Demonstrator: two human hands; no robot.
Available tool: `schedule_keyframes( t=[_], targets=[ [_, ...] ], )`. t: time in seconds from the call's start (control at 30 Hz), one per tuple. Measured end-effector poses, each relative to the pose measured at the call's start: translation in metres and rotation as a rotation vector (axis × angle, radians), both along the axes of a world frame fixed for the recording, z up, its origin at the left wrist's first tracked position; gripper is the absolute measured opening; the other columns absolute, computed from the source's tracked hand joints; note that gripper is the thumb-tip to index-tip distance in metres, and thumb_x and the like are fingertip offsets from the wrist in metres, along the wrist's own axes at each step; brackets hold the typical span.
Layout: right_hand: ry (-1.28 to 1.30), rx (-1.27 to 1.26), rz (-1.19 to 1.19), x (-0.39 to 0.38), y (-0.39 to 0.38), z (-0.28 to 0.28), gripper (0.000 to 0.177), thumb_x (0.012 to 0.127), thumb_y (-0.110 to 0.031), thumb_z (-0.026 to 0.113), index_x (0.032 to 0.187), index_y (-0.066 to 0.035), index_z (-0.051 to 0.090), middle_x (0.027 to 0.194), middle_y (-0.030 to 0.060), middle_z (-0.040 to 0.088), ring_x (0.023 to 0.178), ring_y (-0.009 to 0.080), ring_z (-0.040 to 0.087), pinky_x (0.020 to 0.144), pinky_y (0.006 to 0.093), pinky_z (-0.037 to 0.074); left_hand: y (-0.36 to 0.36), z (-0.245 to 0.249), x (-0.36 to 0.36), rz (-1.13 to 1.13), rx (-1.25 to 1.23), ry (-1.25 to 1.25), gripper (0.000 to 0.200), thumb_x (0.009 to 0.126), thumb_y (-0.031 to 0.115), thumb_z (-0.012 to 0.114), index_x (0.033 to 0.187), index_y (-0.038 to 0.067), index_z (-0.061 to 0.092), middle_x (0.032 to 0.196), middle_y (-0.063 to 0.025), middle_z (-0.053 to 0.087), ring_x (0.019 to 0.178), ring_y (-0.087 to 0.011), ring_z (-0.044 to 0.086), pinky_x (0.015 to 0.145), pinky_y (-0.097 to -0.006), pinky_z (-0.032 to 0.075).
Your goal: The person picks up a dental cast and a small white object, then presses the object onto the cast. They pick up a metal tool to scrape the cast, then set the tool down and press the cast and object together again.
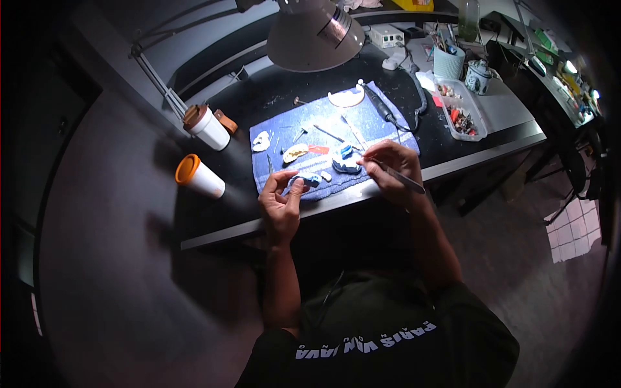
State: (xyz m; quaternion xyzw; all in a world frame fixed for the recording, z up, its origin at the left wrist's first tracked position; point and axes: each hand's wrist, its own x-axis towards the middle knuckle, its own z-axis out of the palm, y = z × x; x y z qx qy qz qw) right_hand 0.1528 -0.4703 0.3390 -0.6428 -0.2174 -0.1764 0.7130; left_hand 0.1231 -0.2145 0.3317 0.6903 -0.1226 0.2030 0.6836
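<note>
My left hand [281, 205] is closed around a small white dental cast with blue on it [307, 180], low over the front of the blue towel [272, 126]. A small pale piece [326, 176] is just right of that cast. My right hand [396, 169] grips slim metal tweezers [409, 182], whose back end points right and toward me; their tips are too small to make out. Near the right fingertips, a second white cast with blue on top [346, 160] rests on the towel. A yellowish cast [295, 153] and a red strip [318, 149] lie behind.
Above the towel hangs a lamp [314, 39]. A corded handpiece [379, 105] and a pale horseshoe-shaped piece [347, 97] lie at the back. Two lidded cups [206, 178] stand left. On the right are a clear parts box [467, 129] and a tool cup [447, 63].
</note>
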Motion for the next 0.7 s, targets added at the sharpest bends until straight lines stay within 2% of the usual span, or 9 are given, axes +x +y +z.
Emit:
schedule_keyframes(
  t=[0.1,0.23,0.3,0.37,0.43,0.5,0.57,0.63,0.7],
  targets=[
    [0.013,-0.241,-0.173,0.018,-0.025,0.012,0.017,0.094,-0.015,0.077,0.097,0.002,0.076,0.081,0.0121,0.077,0.077,0.0136,0.074,0.069,0.0303,0.057,0.015,0.011,0.013,0.067,0.096,0.013,0.014,0.104,0.003,0.071,0.116,-0.003,0.068,0.103,-0.0077,0.072,0.089,-0.0115,0.071,0.079,-0.0273,0.062],
    [0.079,-0.418,-0.313,0.024,-0.033,0.008,0.02,0.093,-0.018,0.078,0.099,0.001,0.077,0.084,0.0151,0.077,0.075,0.016,0.075,0.069,0.0323,0.057,0.026,-0.001,0.032,0.161,0.231,0.048,0.012,0.102,0.004,0.075,0.112,-0.001,0.071,0.093,-0.0013,0.071,0.081,-0.0057,0.064,0.073,-0.0233,0.052],
    [0.083,-0.405,-0.254,0.028,-0.034,-0.001,0.023,0.091,-0.02,0.079,0.1,0.001,0.077,0.091,0.0169,0.079,0.085,0.0245,0.079,0.077,0.0362,0.059,0.028,-0.006,0.031,0.177,0.318,0.036,0.01,0.099,0.003,0.076,0.108,-0.001,0.073,0.093,0.0008,0.07,0.081,-0.0043,0.06,0.073,-0.0238,0.049],
    [0.001,-0.449,-0.222,0.022,-0.037,0.005,0.022,0.093,-0.018,0.079,0.1,0.003,0.076,0.089,0.0117,0.078,0.084,0.0181,0.075,0.079,0.0338,0.057,0.024,-0.008,0.03,0.189,0.313,-0.041,0.01,0.1,0.003,0.076,0.108,-0.001,0.072,0.092,0.001,0.069,0.081,-0.0045,0.06,0.073,-0.0233,0.048],
    [-0.05,-0.43,-0.23,0.024,-0.038,0.001,0.024,0.092,-0.019,0.08,0.1,0.003,0.076,0.093,0.0137,0.079,0.09,0.0207,0.076,0.083,0.0347,0.057,0.029,-0.012,0.033,0.153,0.29,-0.01,0.01,0.101,0.003,0.075,0.108,-0.002,0.071,0.092,0.0007,0.069,0.082,-0.0051,0.061,0.074,-0.0231,0.048],
    [0.142,-0.403,-0.131,0.019,-0.041,0.01,0.025,0.091,-0.021,0.082,0.102,0.001,0.078,0.098,0.0127,0.079,0.094,0.0167,0.074,0.087,0.0331,0.057,0.029,-0.008,0.032,0.147,0.336,-0.005,0.01,0.101,0.004,0.075,0.108,-0.002,0.071,0.092,0.0003,0.069,0.082,-0.0053,0.061,0.074,-0.023,0.048],
    [0.117,-0.378,-0.129,0.023,-0.043,0.004,0.025,0.092,-0.021,0.083,0.102,0.001,0.078,0.098,0.0105,0.079,0.092,0.0142,0.073,0.086,0.0314,0.056,0.028,-0.004,0.029,0.169,0.378,0.008,0.01,0.102,0.004,0.075,0.108,-0.002,0.071,0.092,0.0001,0.07,0.082,-0.005,0.061,0.074,-0.0231,0.049],
    [0.043,-0.342,-0.142,0.032,-0.046,-0.007,0.031,0.09,-0.029,0.084,0.103,-0.001,0.079,0.103,0.0144,0.081,0.093,0.0213,0.078,0.086,0.034,0.059,0.027,-0.004,0.029,0.183,0.391,-0.01,0.011,0.103,0.006,0.073,0.111,-0.002,0.072,0.09,-0.0003,0.07,0.078,-0.0058,0.061,0.072,-0.0238,0.05],
    [0.059,-0.274,-0.116,0.039,-0.046,-0.016,0.029,0.089,-0.026,0.084,0.102,-0.001,0.079,0.099,0.0122,0.08,0.091,0.0173,0.075,0.083,0.0325,0.057,0.025,-0.002,0.03,0.174,0.383,0.005,0.012,0.104,0.008,0.072,0.112,-0.002,0.073,0.087,-0.0004,0.07,0.076,-0.0067,0.062,0.071,-0.0245,0.05]
  ],
)
